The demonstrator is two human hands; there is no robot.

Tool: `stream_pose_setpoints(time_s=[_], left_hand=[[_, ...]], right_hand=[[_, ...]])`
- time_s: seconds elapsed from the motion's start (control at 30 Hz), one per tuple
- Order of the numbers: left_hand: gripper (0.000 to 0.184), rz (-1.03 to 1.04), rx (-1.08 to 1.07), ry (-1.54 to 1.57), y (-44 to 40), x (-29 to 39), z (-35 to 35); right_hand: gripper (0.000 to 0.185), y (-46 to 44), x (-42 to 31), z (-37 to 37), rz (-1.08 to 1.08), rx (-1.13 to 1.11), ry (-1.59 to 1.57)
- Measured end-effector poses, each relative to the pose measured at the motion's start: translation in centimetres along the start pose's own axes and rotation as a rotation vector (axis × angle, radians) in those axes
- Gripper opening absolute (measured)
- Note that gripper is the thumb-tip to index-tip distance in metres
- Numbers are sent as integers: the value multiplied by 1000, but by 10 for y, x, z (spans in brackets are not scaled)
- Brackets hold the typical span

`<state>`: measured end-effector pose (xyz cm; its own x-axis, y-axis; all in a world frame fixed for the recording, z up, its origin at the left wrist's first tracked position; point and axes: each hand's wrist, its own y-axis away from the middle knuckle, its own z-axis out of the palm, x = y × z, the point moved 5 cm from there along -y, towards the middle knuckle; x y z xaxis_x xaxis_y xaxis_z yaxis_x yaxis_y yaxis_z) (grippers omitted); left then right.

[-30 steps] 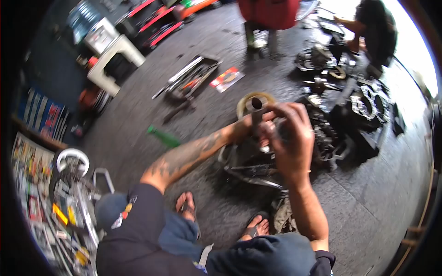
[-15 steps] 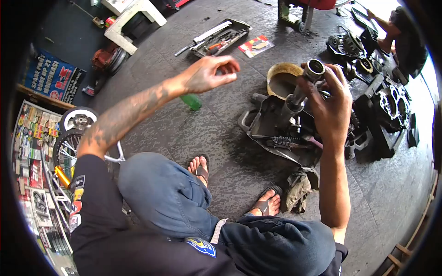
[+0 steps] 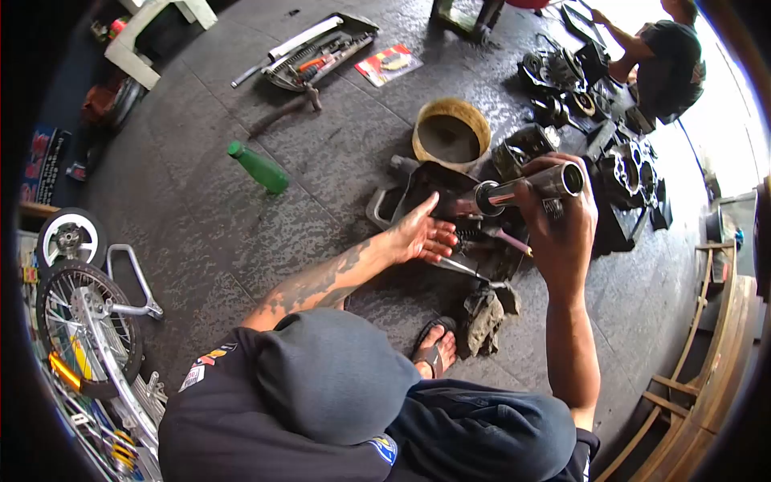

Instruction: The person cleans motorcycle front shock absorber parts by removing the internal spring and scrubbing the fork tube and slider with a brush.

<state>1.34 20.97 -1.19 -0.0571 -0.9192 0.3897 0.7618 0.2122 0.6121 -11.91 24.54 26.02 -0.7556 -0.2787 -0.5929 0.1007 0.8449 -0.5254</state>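
Observation:
My right hand (image 3: pixel 562 229) grips a shiny metal fork tube (image 3: pixel 504 194), raised over the parts on the floor. Its hollow end points right and toward me, and its other end slants down to the left, blurred there. Open with fingers spread and palm partly up, my left hand (image 3: pixel 422 235) is just left of the tube's lower end, seemingly apart from it. Beneath both hands is a dark plastic pan (image 3: pixel 384 210) with a spring and metal parts in it, partly hidden. A round yellowish tub (image 3: pixel 424 146) of dark liquid stands just beyond.
A green bottle (image 3: pixel 261 169) and a hammer (image 3: pixel 312 100) are at left, near a tool tray (image 3: pixel 357 40). A dirty rag (image 3: pixel 482 321) lies near my foot. Engine parts (image 3: pixel 554 68) and a crouching person (image 3: pixel 671 68) are at far right. A wooden bench (image 3: pixel 711 369) is at right, wheels (image 3: pixel 80 321) at left.
My left hand has come down and right, its fingers opening out toward the tube's lower end. The fork tube has tipped from near upright toward level. My view has shifted right.

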Motion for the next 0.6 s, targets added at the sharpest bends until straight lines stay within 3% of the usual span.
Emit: stream_pose_setpoints(time_s=[0.13, 0.3, 0.43, 0.6], left_hand=[[78, -50, -120, 213, -39, -4, 6], [48, 0, 56, 365, -55, -14, 7], [39, 45, 76, 375, -51, -17, 15], [33, 164, 109, 350, -35, -18, 28]], right_hand=[[19, 3, 2, 15, 113, -8, 13], [14, 19, 11, 7, 52, 67, -42], [29, 46, 12, -19, 70, 180, -28], [43, 116, 31, -61, -57, 493, -174]])
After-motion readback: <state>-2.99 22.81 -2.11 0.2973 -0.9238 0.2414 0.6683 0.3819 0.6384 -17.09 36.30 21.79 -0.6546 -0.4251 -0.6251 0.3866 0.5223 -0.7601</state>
